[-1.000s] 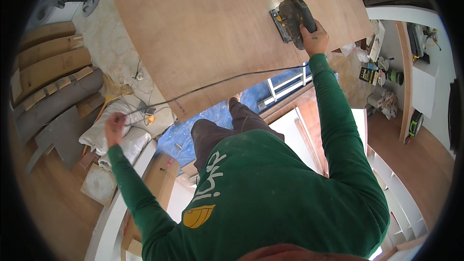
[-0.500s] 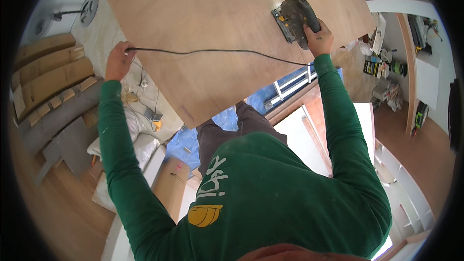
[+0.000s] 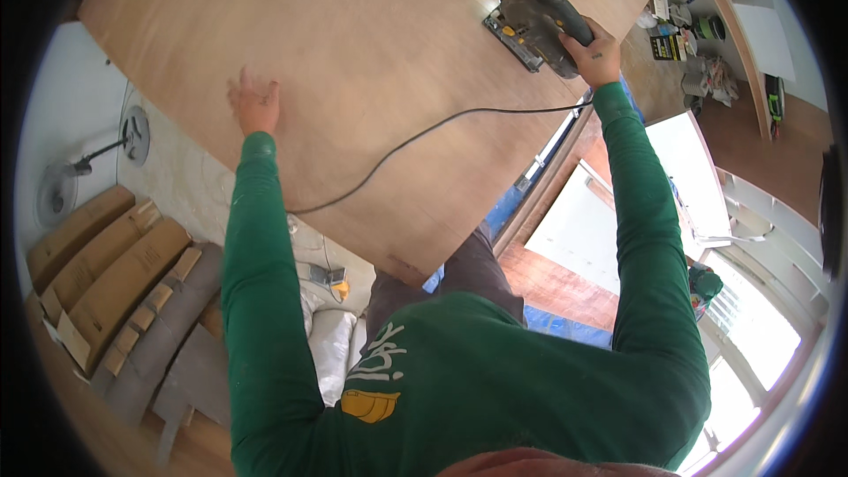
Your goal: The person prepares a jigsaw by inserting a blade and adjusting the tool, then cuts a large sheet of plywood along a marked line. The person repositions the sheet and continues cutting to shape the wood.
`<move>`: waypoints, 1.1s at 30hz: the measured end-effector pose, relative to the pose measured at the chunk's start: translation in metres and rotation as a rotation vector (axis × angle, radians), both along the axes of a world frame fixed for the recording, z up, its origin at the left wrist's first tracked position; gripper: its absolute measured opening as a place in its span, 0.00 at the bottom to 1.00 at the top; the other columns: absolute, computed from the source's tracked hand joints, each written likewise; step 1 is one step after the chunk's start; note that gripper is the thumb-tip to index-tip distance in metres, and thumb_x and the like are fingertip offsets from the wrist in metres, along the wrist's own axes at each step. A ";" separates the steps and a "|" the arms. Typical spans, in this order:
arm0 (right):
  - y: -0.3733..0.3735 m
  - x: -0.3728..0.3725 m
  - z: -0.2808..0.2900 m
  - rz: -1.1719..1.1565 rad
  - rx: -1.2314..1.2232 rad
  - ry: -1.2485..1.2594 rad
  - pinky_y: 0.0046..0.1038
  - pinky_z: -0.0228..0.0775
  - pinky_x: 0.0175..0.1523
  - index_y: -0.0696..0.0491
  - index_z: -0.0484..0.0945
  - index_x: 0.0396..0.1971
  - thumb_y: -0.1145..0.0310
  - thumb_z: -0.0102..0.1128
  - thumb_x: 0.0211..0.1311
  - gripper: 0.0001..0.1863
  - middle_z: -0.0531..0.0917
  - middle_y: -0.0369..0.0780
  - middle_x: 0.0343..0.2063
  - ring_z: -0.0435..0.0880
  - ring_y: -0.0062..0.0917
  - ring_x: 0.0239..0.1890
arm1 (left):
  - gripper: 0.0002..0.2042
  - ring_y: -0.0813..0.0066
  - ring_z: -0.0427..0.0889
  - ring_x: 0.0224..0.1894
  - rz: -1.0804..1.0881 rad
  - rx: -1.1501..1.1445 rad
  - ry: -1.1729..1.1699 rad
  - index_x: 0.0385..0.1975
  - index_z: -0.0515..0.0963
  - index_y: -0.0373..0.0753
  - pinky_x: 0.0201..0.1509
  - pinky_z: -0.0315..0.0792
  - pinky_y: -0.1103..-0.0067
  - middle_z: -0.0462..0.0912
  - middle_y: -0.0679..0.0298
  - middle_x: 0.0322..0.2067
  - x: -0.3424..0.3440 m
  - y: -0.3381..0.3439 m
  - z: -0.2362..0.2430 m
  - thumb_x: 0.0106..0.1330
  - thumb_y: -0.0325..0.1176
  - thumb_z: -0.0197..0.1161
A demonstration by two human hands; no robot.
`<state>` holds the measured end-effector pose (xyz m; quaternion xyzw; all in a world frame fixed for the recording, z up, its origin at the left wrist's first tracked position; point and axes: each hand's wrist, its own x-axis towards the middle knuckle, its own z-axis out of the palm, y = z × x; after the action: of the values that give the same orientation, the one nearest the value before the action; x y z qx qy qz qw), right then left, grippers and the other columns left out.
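Observation:
A large plywood sheet (image 3: 353,44) lies in front of me, one corner pointing at my thighs. On its right part rests a black jigsaw (image 3: 532,28) with yellow details, its flat base on the wood. My right hand (image 3: 599,55) is wrapped round the jigsaw's handle from the right. The black power cord (image 3: 415,134) runs from near my right wrist in a curve over the sheet and off its left edge. My left hand (image 3: 256,102) is over the left part of the sheet, fingers spread and somewhat blurred, holding nothing.
Several long cardboard boxes (image 3: 132,291) lie at the left, below a round-based stand (image 3: 135,137). White filled bags (image 3: 332,349) and a small yellow-and-grey device (image 3: 332,279) are on the floor by the sheet's lower left edge. White panels (image 3: 579,228) stand at the right.
My left hand has let go of the cord and moved right onto the plywood. The cord now sags across the sheet. My right hand still grips the jigsaw; the whole view has shifted.

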<state>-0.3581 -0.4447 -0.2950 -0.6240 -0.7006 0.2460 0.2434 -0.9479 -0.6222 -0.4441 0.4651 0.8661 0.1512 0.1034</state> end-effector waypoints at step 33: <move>0.005 -0.012 0.001 -0.022 -0.001 0.054 0.25 0.79 0.44 0.58 0.86 0.47 0.67 0.74 0.56 0.19 0.89 0.40 0.32 0.85 0.18 0.35 | 0.41 0.37 0.58 0.75 0.393 -0.126 0.457 0.76 0.60 0.43 0.72 0.55 0.43 0.57 0.38 0.73 0.046 0.032 -0.025 0.73 0.69 0.43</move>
<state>-0.3701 -0.4392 -0.2939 -0.6251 -0.6865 0.2606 0.2646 -0.9017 -0.5904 -0.4687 0.3032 0.9480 0.0059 -0.0970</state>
